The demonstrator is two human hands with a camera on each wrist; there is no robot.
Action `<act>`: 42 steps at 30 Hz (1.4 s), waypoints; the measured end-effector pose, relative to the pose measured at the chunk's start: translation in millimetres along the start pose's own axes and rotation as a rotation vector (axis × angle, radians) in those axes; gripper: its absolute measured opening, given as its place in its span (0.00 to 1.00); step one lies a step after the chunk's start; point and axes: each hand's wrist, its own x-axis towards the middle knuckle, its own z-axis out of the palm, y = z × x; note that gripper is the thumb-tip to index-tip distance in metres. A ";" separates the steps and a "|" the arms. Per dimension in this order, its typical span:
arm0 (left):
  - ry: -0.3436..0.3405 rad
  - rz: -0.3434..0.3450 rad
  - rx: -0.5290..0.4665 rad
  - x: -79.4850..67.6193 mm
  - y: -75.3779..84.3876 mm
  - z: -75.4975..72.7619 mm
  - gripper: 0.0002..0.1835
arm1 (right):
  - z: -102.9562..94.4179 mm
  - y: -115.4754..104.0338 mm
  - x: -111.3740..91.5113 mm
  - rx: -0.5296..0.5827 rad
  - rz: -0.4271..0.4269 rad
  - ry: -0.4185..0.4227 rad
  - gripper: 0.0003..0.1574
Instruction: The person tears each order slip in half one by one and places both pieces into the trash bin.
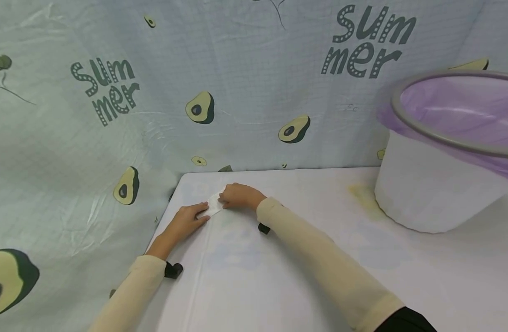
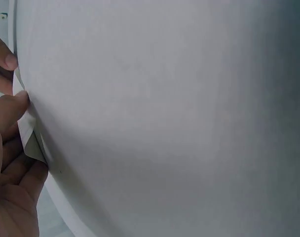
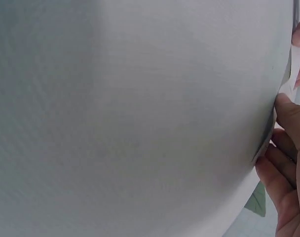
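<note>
A small piece of white paper (image 1: 214, 205) lies low over the table's far left corner, between the two hands. My left hand (image 1: 185, 223) holds its near left end, thumb and fingers spread around it. At the other end my right hand (image 1: 239, 196) pinches the paper with bent fingers. In the left wrist view the paper (image 2: 33, 148) has a folded, lifted corner beside the left fingers. The right wrist view shows the paper (image 3: 286, 88) nearly edge-on, with the right thumb on its near side and fingers behind it.
The white-covered table (image 1: 254, 276) ends at a left edge close to the left hand. A white bin (image 1: 428, 184) with a purple liner (image 1: 457, 106) and grey rim stands at the right. Behind hangs a pale sheet (image 1: 245, 69) printed with avocados and lettering.
</note>
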 end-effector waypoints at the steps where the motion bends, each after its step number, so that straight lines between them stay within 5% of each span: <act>1: 0.003 0.001 0.009 0.5 1.7 0.7 0.23 | 0.2 -0.3 -1.0 0.005 -0.007 0.016 0.18; 6: 0.021 0.000 0.064 1.0 5.9 6.7 0.19 | -3.8 -7.2 -7.8 0.007 -0.004 0.033 0.14; 11: 0.099 0.037 0.077 -0.6 9.7 8.7 0.12 | -6.4 -15.5 -13.7 0.061 0.042 -0.012 0.21; 21: 0.206 0.112 -0.158 1.3 38.7 5.1 0.10 | -3.3 -11.4 -43.4 0.238 0.050 0.185 0.12; 27: 0.192 0.196 -0.371 7.0 60.0 1.5 0.13 | -15.7 -8.2 -73.0 0.336 0.009 0.242 0.13; 31: 0.259 0.243 -0.388 10.5 73.0 -0.1 0.09 | -23.1 -6.3 -91.7 0.354 -0.014 0.266 0.12; 42: 0.368 0.137 -0.574 13.0 115.4 -4.7 0.09 | -36.7 -6.4 -143.9 0.580 0.095 0.532 0.10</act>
